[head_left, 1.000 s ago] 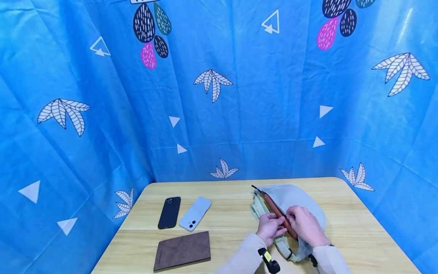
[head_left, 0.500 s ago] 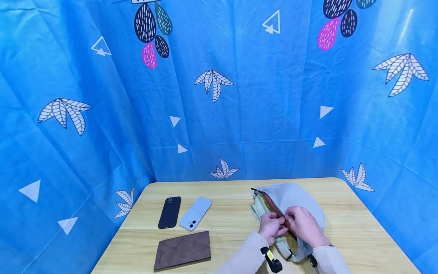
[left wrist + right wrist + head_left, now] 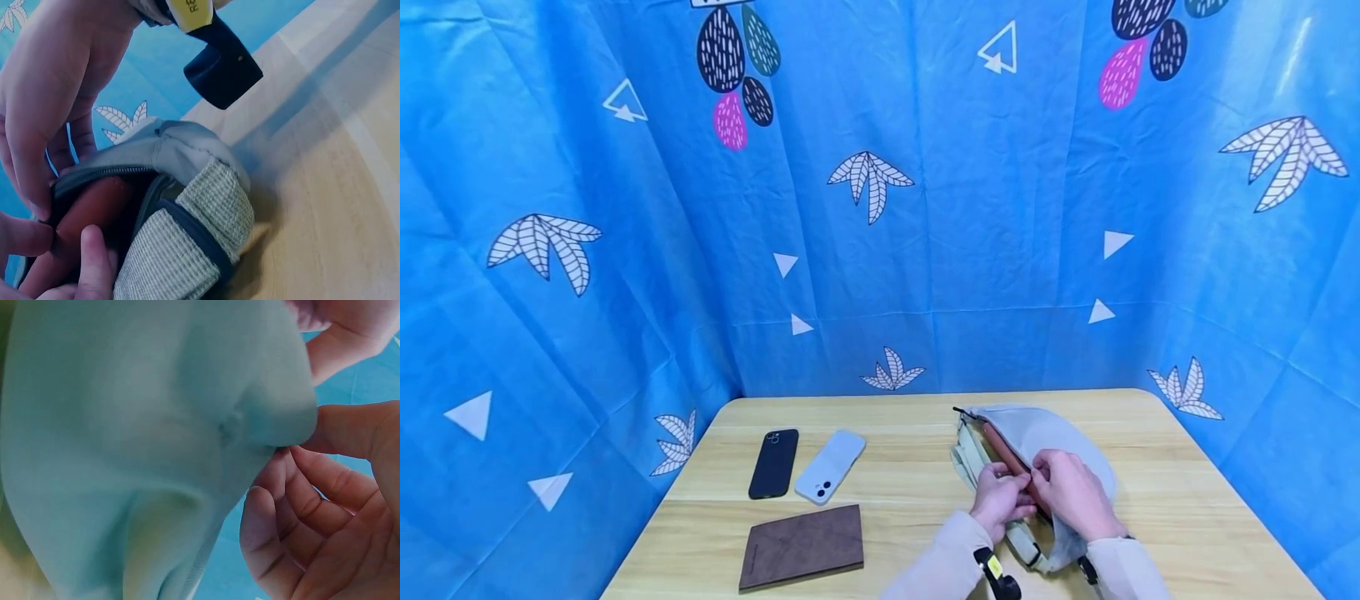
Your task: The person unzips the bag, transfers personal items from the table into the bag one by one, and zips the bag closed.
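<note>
A pale grey sling bag (image 3: 1063,425) with a light webbing strap (image 3: 169,262) lies at the table's right, its zipped mouth gaping. Inside shows a reddish-brown rounded case (image 3: 94,203); its lower part is covered by my hands. With thumb and fingertips my right hand (image 3: 1075,496) pinches the edge of the bag's mouth, as the right wrist view also shows. Opposite it, the fingers of my left hand (image 3: 997,500) reach over the mouth and touch the brown case. Whether they grip the case or the bag's lip is hidden.
Left on the wooden table (image 3: 910,450) lie a black phone (image 3: 773,464) and a pale blue phone (image 3: 831,467). Nearer the front is a dark brown notebook (image 3: 802,548). A blue patterned curtain (image 3: 985,192) encloses the back and sides.
Both hands stay at the bag's mouth and shift only slightly. The bag's upper flap rises a little, then sinks back, baring more of the brown case. The phones and notebook have not moved.
</note>
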